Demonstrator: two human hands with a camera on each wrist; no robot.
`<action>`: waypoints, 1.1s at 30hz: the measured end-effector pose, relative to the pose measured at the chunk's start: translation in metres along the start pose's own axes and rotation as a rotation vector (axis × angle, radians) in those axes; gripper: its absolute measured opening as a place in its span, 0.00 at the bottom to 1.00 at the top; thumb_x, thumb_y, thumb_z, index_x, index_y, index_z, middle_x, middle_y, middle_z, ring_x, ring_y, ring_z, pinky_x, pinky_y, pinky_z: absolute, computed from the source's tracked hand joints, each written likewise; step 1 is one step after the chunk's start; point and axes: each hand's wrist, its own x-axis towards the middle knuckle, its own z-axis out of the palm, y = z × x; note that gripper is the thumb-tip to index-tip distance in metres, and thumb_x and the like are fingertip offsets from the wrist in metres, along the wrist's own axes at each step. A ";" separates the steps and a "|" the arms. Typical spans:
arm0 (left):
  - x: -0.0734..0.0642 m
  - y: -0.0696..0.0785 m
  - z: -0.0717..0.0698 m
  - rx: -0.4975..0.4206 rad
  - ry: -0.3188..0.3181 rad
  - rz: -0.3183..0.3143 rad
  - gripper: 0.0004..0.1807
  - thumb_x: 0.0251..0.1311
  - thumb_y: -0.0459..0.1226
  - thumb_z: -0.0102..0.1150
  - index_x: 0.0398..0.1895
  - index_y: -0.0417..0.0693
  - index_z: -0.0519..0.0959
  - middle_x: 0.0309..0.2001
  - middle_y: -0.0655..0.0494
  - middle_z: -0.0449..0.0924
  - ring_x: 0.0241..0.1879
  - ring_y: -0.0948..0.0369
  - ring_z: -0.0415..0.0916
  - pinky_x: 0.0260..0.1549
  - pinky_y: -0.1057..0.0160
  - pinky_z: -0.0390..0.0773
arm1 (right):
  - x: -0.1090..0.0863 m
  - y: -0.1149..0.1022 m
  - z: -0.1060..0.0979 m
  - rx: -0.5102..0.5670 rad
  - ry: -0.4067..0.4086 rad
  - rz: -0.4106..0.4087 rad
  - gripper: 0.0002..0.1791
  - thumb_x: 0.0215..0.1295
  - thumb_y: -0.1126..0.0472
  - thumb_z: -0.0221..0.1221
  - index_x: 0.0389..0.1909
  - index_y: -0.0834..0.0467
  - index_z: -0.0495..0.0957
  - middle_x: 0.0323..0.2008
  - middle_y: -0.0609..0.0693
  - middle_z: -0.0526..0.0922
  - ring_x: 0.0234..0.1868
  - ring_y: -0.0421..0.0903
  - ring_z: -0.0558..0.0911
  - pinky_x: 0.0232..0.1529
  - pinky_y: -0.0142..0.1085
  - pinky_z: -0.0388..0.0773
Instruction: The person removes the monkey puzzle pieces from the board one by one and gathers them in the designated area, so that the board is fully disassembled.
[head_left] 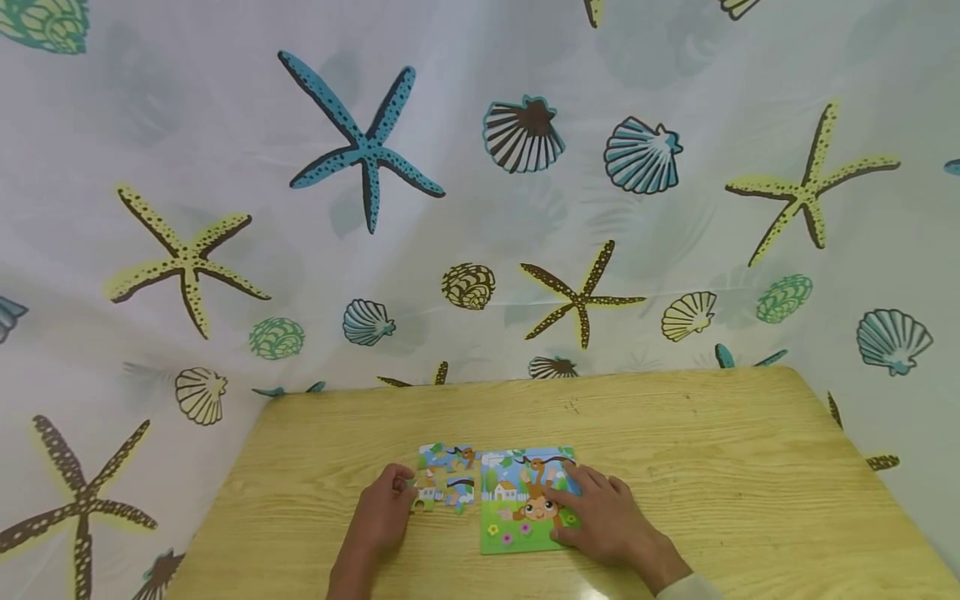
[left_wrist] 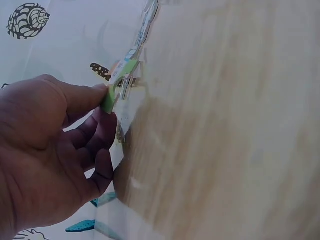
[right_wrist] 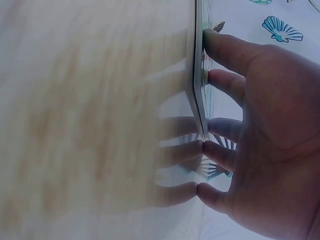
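Note:
My left hand point(head_left: 386, 507) pinches the edge of a jigsaw piece point(head_left: 423, 493) with a house and green grass on it. In the left wrist view, thumb and index finger hold this green-edged piece point(left_wrist: 109, 100) while the other fingers curl loosely below. Joined pieces point(head_left: 442, 456) with a blue and brown picture lie just beyond it, and a separate piece point(head_left: 460, 490) lies at its right. My right hand point(head_left: 603, 518) rests on the right side of a square monkey picture board point(head_left: 517, 521), fingers spread. Its lower fingertips touch the table in the right wrist view.
The wooden table point(head_left: 712, 467) has a glossy surface that reflects the hands. A white curtain point(head_left: 465, 208) printed with starfish and shells hangs behind the table and along both sides.

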 end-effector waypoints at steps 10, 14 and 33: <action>0.005 -0.004 0.001 0.100 0.017 -0.024 0.13 0.66 0.37 0.53 0.51 0.42 0.75 0.44 0.50 0.78 0.45 0.54 0.77 0.45 0.51 0.76 | -0.001 0.001 0.000 0.027 0.009 -0.004 0.32 0.64 0.37 0.56 0.68 0.39 0.67 0.74 0.55 0.57 0.72 0.61 0.61 0.62 0.67 0.59; 0.005 -0.004 0.000 0.144 0.020 0.019 0.13 0.65 0.35 0.54 0.51 0.39 0.75 0.47 0.44 0.75 0.47 0.49 0.76 0.47 0.49 0.76 | -0.001 0.001 -0.001 0.021 0.009 -0.005 0.32 0.64 0.37 0.56 0.68 0.39 0.67 0.74 0.55 0.57 0.72 0.60 0.61 0.62 0.67 0.60; -0.012 0.058 0.048 0.203 -0.041 0.344 0.17 0.63 0.41 0.59 0.54 0.47 0.77 0.50 0.53 0.74 0.51 0.54 0.72 0.48 0.51 0.75 | 0.000 0.004 0.002 0.049 0.018 -0.016 0.31 0.64 0.38 0.56 0.68 0.39 0.67 0.73 0.57 0.58 0.71 0.62 0.62 0.60 0.68 0.60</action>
